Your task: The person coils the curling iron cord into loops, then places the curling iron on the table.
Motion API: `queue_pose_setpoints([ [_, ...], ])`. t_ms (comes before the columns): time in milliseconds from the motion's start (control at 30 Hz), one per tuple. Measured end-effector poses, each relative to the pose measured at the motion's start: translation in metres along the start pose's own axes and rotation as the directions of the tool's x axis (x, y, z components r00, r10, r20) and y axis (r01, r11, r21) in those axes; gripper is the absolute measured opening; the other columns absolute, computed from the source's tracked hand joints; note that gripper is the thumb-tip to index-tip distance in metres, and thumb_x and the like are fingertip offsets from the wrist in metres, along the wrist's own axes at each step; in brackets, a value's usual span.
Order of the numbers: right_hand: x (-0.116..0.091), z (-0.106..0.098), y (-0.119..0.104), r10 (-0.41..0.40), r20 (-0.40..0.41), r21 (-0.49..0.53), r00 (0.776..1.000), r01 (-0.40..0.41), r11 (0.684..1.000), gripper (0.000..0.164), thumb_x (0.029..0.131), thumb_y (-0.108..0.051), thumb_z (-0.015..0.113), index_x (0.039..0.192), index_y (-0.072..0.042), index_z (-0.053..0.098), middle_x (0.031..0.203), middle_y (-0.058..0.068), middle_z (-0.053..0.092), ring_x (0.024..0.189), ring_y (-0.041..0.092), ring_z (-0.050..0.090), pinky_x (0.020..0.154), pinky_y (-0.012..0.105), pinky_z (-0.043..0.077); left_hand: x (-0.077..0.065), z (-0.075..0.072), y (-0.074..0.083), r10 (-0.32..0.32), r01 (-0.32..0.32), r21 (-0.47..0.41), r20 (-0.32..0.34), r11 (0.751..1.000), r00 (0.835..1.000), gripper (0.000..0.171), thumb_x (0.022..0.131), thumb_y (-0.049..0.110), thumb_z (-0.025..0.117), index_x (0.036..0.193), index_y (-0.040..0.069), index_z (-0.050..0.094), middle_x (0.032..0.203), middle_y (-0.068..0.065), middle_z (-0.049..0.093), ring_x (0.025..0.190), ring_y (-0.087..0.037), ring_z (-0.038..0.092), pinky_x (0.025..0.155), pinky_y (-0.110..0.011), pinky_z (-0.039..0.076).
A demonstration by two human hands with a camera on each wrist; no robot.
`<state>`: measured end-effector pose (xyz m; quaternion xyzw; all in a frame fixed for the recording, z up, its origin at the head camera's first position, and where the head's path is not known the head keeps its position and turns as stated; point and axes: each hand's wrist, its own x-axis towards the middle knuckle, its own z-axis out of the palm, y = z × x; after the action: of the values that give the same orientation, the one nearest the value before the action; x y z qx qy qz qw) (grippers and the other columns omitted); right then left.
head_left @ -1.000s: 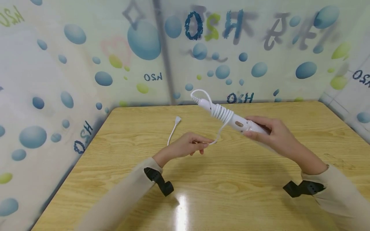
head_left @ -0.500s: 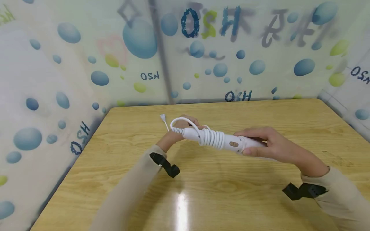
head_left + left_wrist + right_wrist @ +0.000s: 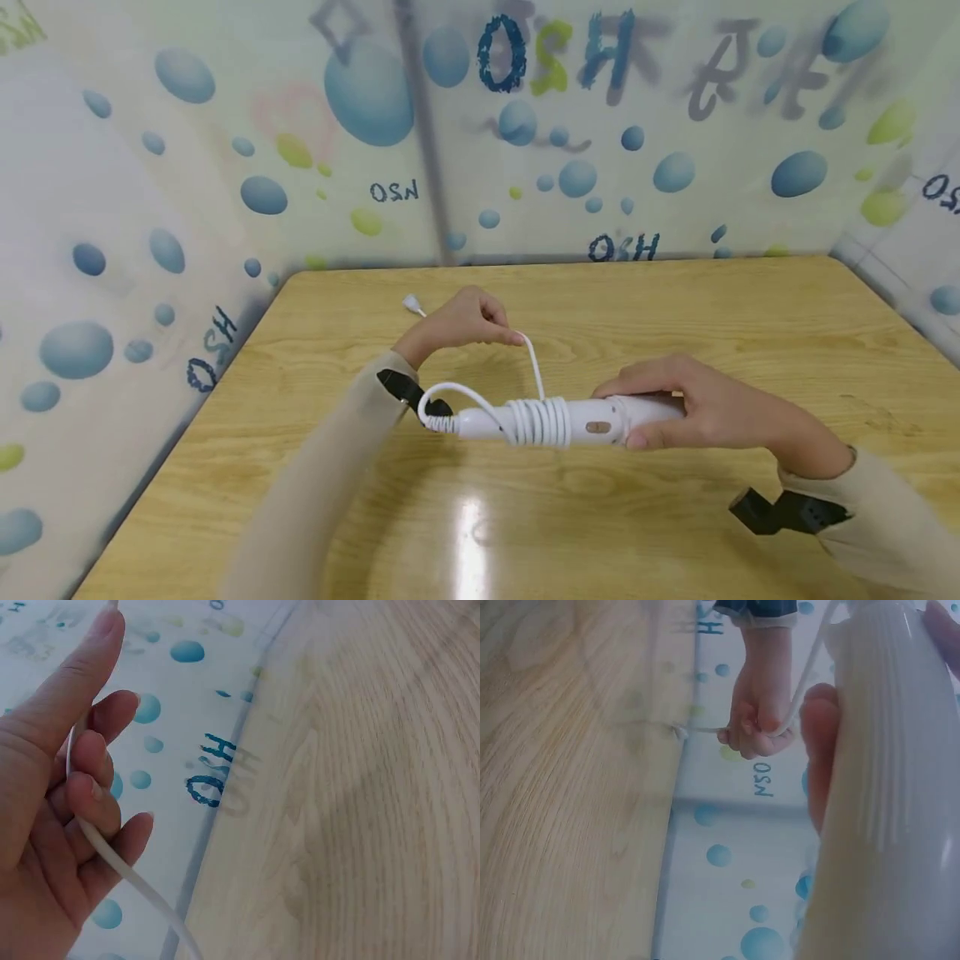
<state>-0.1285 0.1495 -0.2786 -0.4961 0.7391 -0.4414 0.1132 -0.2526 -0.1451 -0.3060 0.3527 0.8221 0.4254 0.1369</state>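
Observation:
A white hair styling iron (image 3: 581,410) lies almost level above the table, its cord (image 3: 537,422) wound in several turns round the handle. My right hand (image 3: 708,407) grips the barrel end, thumb on the near side. Behind the coil, my left hand (image 3: 463,321) pinches the cord's loose stretch between thumb and forefinger, and the cord rises taut from the coil to it. In the left wrist view the cord (image 3: 135,879) also runs across the palm under curled fingers. The white plug (image 3: 412,303) shows beyond the left wrist. In the right wrist view the iron's ribbed body (image 3: 885,787) fills the right side.
A wooden table (image 3: 600,533) spreads under both hands. Its back edge meets a wall (image 3: 675,100) covered with blue and green bubble patterns and lettering; another patterned wall (image 3: 150,250) runs along the left. Black straps with small cameras sit on both sleeves.
The iron has swung from slanted up-left to level and come lower. The left hand has carried the cord from in front of the iron, round its cord end, to behind it.

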Motion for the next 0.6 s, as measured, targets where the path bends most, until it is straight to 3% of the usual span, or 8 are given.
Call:
queue_pose_setpoints([
  [133,0.0,0.002,-0.001,0.009,0.049,-0.024,0.999,-0.008,1.0,0.04,0.082,-0.006,0.067,0.121,-0.014,0.06,0.094,-0.003,0.062,0.066,0.009,0.055,0.05,0.025,0.046,-0.001,-0.01,0.009,0.043,-0.04,-0.039,0.087,0.998,0.995,0.013,0.085,0.014,0.067,0.089,0.003,0.073,0.082,-0.001,0.067,0.069,-0.01,0.054,0.063,-0.025,0.044],
  [233,-0.001,0.001,0.0,0.039,0.063,-0.051,0.997,-0.036,0.998,0.038,0.082,-0.009,0.068,0.119,-0.015,0.061,0.095,-0.004,0.062,0.068,0.009,0.056,0.05,0.025,0.047,0.0,-0.018,0.018,0.071,-0.067,-0.035,0.105,0.997,0.992,0.019,0.086,0.01,0.065,0.103,0.003,0.07,0.098,-0.006,0.068,0.085,-0.013,0.06,0.072,-0.027,0.047],
  [433,-0.002,0.0,0.003,0.054,0.052,-0.035,0.997,-0.052,0.998,0.037,0.082,-0.009,0.069,0.118,-0.015,0.062,0.095,-0.003,0.062,0.069,0.011,0.056,0.051,0.026,0.047,0.002,-0.024,0.026,0.023,-0.016,0.089,-0.073,0.996,0.997,0.017,0.076,0.029,0.076,0.082,0.013,0.075,0.071,-0.001,0.065,0.057,-0.011,0.047,0.054,-0.025,0.04],
  [500,-0.003,0.002,0.004,0.049,0.059,-0.032,0.997,-0.047,0.998,0.037,0.081,-0.01,0.069,0.117,-0.015,0.062,0.094,-0.003,0.062,0.069,0.01,0.056,0.051,0.026,0.047,0.002,-0.024,0.024,0.016,-0.01,0.088,-0.07,0.996,0.997,0.016,0.077,0.028,0.075,0.079,0.013,0.074,0.066,-0.002,0.061,0.054,-0.013,0.041,0.052,-0.027,0.037],
  [600,-0.002,0.004,0.007,0.046,0.087,-0.013,0.995,-0.045,0.999,0.036,0.081,-0.01,0.069,0.116,-0.015,0.063,0.093,-0.004,0.063,0.069,0.01,0.056,0.052,0.026,0.047,0.0,-0.022,0.021,0.025,-0.025,0.03,0.005,0.999,1.0,0.014,0.084,0.019,0.069,0.089,0.007,0.073,0.076,-0.003,0.065,0.062,-0.013,0.048,0.061,-0.027,0.043],
])
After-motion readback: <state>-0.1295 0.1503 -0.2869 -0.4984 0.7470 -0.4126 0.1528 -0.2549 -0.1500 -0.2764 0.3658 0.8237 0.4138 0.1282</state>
